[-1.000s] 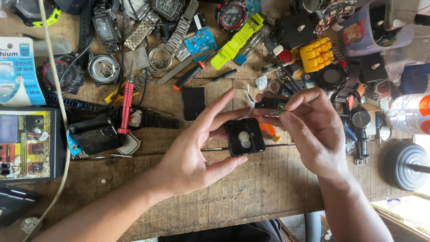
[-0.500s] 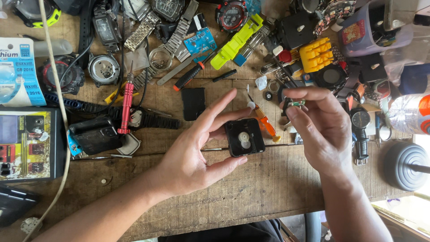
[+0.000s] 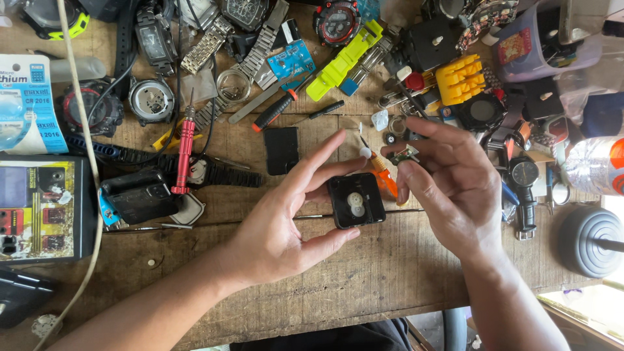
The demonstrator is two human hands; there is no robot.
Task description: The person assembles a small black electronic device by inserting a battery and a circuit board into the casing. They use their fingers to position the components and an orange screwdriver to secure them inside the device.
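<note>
- Lying under everything is a worn wooden workbench [image 3: 364,286], its planks scratched and split by long gaps, lit brightly from the right
- The left hand [image 3: 286,221] is half open, fingers spread, with thumb and fingertips pinching a small black square clock movement [image 3: 355,200]; white gears show in the movement's open face, and it is held just above the bench near the middle
- The right hand [image 3: 448,185] is loosely curled, thumb and forefinger nipped on a tiny green and metal part [image 3: 405,155], just above and right of the movement, not touching it
- An orange-handled small screwdriver [image 3: 383,177] lies on the bench between the two hands
- Left of the hands lie a red screwdriver [image 3: 183,151], a black rectangular cover [image 3: 281,150] and a black digital watch [image 3: 140,194]
- The far edge of the bench is crowded: a metal watch bracelet [image 3: 207,44], a neon yellow watch strap [image 3: 341,60], a yellow plastic block [image 3: 460,78] and loose watch cases
- A battery card [image 3: 29,104] and a printed box [image 3: 39,208] sit at the left edge
- A dark ribbed round base [image 3: 588,240] stands at the right edge; beyond the bench's near edge, little of the room can be made out
</note>
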